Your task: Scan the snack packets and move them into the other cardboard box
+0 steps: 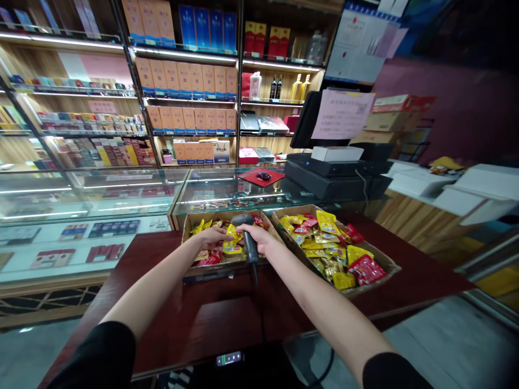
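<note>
My right hand [260, 239] is wrapped round the dark handle of a handheld barcode scanner [251, 247], its head over the left cardboard box [222, 270]. A cable hangs from the handle's lower end. My left hand [211, 237] pinches a yellow snack packet [232, 246] by its left side, just left of the scanner. Below and around both hands, red and yellow packets fill the box. To the right, a second cardboard box [389, 273] holds more red and yellow packets [327, 222].
Both boxes stand on a dark red wooden table [162, 302]. Behind it runs a glass display counter [211, 192] with a mouse [263, 176] on a red pad [272, 179]. A monitor [305, 121] and black till [324, 181] stand back right. Stocked shelves [186, 100] line the wall.
</note>
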Available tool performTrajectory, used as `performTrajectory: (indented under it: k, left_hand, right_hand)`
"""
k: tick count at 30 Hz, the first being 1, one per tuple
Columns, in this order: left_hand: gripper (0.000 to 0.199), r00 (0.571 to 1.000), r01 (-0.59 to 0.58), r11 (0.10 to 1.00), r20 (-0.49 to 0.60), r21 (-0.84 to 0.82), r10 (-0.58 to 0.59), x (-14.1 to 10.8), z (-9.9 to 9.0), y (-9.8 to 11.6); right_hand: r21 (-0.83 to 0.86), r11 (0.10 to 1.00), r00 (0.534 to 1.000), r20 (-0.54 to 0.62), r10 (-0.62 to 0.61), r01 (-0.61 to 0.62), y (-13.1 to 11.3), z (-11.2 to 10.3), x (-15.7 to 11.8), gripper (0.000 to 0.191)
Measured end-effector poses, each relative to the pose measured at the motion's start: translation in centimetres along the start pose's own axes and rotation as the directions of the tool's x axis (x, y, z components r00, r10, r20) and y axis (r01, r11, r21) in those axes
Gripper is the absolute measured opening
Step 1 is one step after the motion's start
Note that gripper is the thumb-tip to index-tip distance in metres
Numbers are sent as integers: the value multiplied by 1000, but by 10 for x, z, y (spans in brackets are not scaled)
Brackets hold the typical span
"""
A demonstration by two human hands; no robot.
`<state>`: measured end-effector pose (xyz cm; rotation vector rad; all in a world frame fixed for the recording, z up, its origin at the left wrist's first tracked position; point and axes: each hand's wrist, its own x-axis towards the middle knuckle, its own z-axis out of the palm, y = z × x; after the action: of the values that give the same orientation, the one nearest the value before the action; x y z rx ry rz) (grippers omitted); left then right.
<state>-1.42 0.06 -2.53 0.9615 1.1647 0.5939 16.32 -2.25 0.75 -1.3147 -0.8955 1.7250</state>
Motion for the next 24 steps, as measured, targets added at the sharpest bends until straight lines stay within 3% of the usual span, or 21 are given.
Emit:
performTrajectory:
  k: [6,11,17,24]
  left_hand:
    - [46,970,-126,989,-220,-75,106,22,7,-7]
    - [47,911,-309,948,-312,-83,269,27,1,-8]
    - [47,816,-438,899,-417,7,401,29,-5,-7]
    - [49,841,-426,904,-358,27,406,30,-5,-11]
  right_hand:
    - [5,994,985,-133,-112,113,3,-2,-18,13]
    - [119,976,983,15,-183,180,13,7,-47,13]
    - [-49,989,988,69,-138,141,31,21,-62,14]
    - [-149,981,991,56,-119,126,41,24,-63,16]
